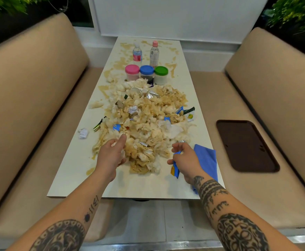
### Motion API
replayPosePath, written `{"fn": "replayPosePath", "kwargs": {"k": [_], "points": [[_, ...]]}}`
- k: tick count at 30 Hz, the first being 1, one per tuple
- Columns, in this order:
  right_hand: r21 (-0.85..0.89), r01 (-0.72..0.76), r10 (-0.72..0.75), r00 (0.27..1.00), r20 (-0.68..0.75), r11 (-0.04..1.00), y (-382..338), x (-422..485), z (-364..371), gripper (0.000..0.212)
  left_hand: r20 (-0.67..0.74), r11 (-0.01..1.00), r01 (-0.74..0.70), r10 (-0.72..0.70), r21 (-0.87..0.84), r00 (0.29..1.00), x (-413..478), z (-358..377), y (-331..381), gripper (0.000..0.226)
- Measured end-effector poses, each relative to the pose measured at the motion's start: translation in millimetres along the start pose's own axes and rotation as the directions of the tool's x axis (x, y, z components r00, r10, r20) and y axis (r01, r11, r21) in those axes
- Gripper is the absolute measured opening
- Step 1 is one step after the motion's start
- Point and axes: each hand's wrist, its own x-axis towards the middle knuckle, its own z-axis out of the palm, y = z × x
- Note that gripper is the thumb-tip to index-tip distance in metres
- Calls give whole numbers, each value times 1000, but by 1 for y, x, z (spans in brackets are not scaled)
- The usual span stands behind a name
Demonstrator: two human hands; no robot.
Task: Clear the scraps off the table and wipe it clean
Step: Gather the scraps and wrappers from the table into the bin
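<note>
The big heap of soggy brown-stained paper scraps (pixel 144 127) runs long, near to far, down the white tabletop (pixel 148 185). My left hand (pixel 112 156) grabs its near edge. My right hand (pixel 184 160) pinches a blue wrapper (pixel 175 169). My wrist hides part of the blue cloth (pixel 207 158).

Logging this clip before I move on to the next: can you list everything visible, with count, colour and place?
table: one, white, centre, stained brown
scrap pile: one, beige tissues and wrappers, mid-table
crumpled paper: one, white, left of pile
jars: three, pink, blue, green lids, behind pile
bottles: two, clear, far end
cloth: one, blue, near right edge
tray: one, dark brown, right seat
benches: two, beige, either side
left hand: in the pile's near edge, gripping tissue
right hand: holds a blue wrapper
</note>
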Motion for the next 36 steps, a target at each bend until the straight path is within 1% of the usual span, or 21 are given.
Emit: {"fn": "replayPosePath", "kwargs": {"k": [1,3,4,7,9,10,11,14,15,18,20,22,25,28,30,33,35,36], "points": [[-54,26,-26,1000,-4,998,0,-2,3,32,-7,999,-15,15,41,1000,2,0,1,54],[-233,74,-78,997,-10,970,6,-2,10,15,1,991,-53,53,120,999,2,2,3,49],[-327,74,-78,997,3,942,10,-2,14,9,14,984,-67,66,165,998,2,3,3,45],[-526,49,-22,998,57,849,24,-4,28,36,74,939,-138,120,316,990,2,7,1,37],[-603,73,-43,997,65,794,31,-4,38,45,153,884,-225,176,411,972,2,9,-3,26],[-621,83,-64,997,52,779,33,-3,41,44,198,857,-265,195,443,961,3,10,-5,17],[-632,93,-90,995,37,769,33,-4,43,39,243,830,-305,211,467,947,4,10,-7,10],[-657,120,-143,990,18,744,31,-4,39,23,351,712,-422,258,561,900,10,9,-12,11],[-649,122,-142,990,21,751,28,-5,36,22,374,674,-450,267,586,888,11,9,-13,10],[-506,85,-74,996,42,858,18,-9,18,20,414,603,-507,299,616,860,15,11,-16,7],[-445,82,-58,996,67,892,12,-13,5,22,413,573,-529,333,625,848,15,17,-15,9],[-370,76,-57,996,62,926,9,-15,-8,27,428,532,-555,353,639,832,14,26,-13,12],[-173,71,-65,997,38,982,4,-17,-23,32,477,405,-574,322,711,818,11,40,-14,23],[16,63,-63,998,1,998,1,-20,-33,25,489,256,-562,297,787,820,8,49,-17,36],[109,56,-53,998,-24,992,1,-20,-39,27,483,188,-543,287,818,827,7,53,-17,38],[196,71,-62,997,-48,978,2,-17,-49,26,466,143,-517,284,844,838,6,59,-19,31],[251,55,-44,998,-53,966,4,-13,-56,19,463,138,-519,302,844,834,7,61,-20,26],[285,43,-30,998,-53,957,7,-10,-59,23,466,139,-524,309,840,829,6,61,-20,25]]}}
